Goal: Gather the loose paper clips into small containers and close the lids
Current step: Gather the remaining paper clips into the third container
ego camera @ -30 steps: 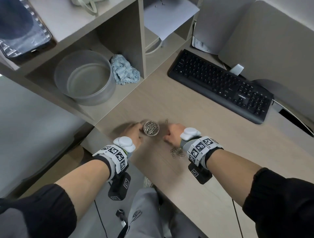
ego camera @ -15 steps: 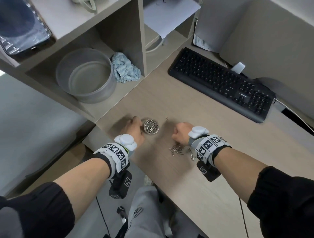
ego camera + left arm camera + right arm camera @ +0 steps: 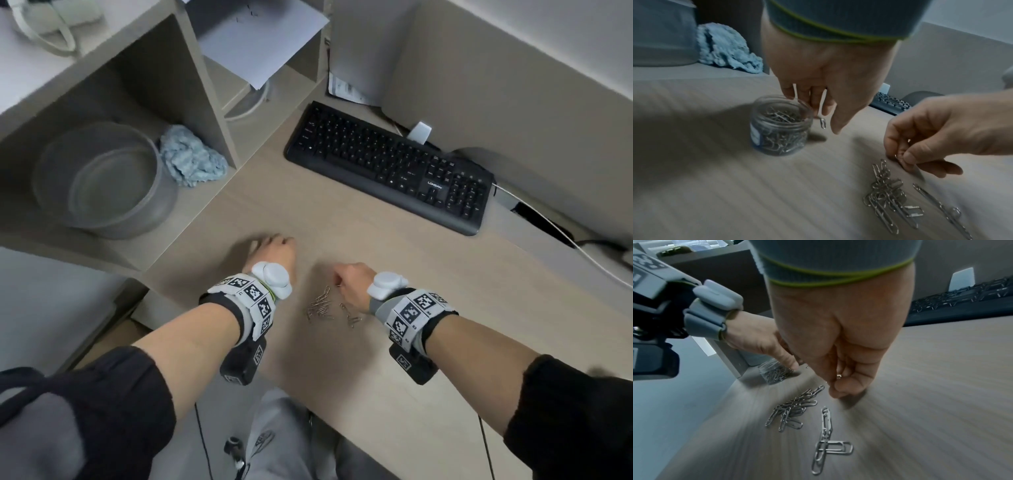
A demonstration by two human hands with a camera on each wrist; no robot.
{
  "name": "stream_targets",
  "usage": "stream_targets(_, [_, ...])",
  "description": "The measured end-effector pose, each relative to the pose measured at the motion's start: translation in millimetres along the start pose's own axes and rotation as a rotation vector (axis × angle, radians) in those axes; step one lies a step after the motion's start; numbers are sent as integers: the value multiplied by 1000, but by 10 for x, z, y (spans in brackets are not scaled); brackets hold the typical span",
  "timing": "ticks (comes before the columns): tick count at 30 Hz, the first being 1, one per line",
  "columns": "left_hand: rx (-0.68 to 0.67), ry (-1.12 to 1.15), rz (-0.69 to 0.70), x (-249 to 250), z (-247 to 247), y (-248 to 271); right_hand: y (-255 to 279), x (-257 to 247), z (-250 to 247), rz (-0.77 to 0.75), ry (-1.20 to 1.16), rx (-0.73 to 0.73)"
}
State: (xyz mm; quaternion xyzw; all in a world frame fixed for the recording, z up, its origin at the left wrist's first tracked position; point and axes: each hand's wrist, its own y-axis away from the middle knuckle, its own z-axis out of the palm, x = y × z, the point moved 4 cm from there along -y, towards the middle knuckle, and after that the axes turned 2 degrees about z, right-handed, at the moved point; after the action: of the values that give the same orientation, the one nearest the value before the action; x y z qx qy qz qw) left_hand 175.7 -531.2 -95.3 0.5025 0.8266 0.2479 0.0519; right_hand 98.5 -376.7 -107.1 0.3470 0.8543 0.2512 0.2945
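A small clear jar (image 3: pixel 779 128) stands open on the desk, about half full of paper clips; in the head view my left hand (image 3: pixel 274 253) hides it. That hand (image 3: pixel 824 110) hangs over the jar's far rim with straight, relaxed fingers and holds nothing. One clip (image 3: pixel 822 123) lies just behind the jar. A loose pile of clips (image 3: pixel 320 306) lies between my wrists, with a linked string of clips (image 3: pixel 825 434) beside it. My right hand (image 3: pixel 836 386), at the far end of the pile, pinches a clip between thumb and fingertips.
A black keyboard (image 3: pixel 387 164) lies at the back right with a white cable (image 3: pixel 555 233) past it. On the low shelf at left stand a round grey tin (image 3: pixel 102 178) and a crumpled blue cloth (image 3: pixel 191 161). The desk's front edge runs just under my wrists.
My right hand has drawn back from the jar to the pile and now pinches a clip. My left hand has shifted over the jar, covering it in the head view.
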Motion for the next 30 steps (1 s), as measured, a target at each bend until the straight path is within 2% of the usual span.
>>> stream_targets(3, [-79, 16, 28, 81, 97, -56, -69, -1, 80, 17, 34, -40])
stream_targets(8, [-199, 40, 168, 250, 230, 22, -96, 18, 108, -48, -6, 20])
stream_targets(11, [-195, 101, 194, 291, 317, 158, -54, -8, 120, -43, -8, -4])
stream_targets(15, [-154, 122, 227, 314, 403, 367, 27, -48, 135, -154, -41, 40])
stream_targets(23, [-35, 223, 46, 320, 586, 613, 149, -130, 222, -253, 111, 1])
stream_targets(30, [-49, 262, -24, 342, 574, 535, 102, -134, 268, -293, 63, 34])
